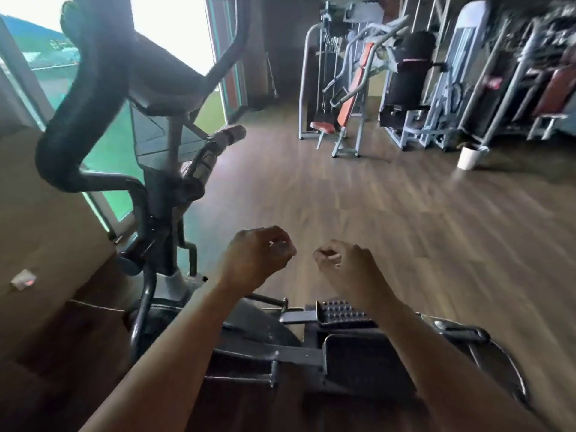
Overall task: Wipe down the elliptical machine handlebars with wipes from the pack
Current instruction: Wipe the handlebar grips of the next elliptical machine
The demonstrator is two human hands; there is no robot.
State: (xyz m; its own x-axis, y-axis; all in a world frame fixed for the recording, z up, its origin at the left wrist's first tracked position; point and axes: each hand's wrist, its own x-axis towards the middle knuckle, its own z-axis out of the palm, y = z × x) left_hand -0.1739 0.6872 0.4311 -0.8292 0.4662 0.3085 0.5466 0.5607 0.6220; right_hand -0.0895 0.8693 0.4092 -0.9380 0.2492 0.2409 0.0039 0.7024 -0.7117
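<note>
The elliptical machine stands at the left, its dark console (165, 85) high up. A thick black curved handlebar (65, 132) is nearest me, a second thin bar (232, 42) rises behind the console, and a short grip with metal pads (215, 148) points right. My left hand (257, 260) and my right hand (347, 265) hover side by side above the pedals, a hand's width apart, fingers curled into loose fists. Neither hand shows anything in it and neither touches the machine. A small white and pink object (23, 279), too blurred to identify, lies on the ledge at the far left.
A studded pedal (341, 313) and the black flywheel housing (261, 332) lie below my forearms. Wooden floor stretches ahead. Weight machines (346, 88) line the back wall, with a white bucket (469, 157) on the floor. A window and door frame (224, 57) are at the left.
</note>
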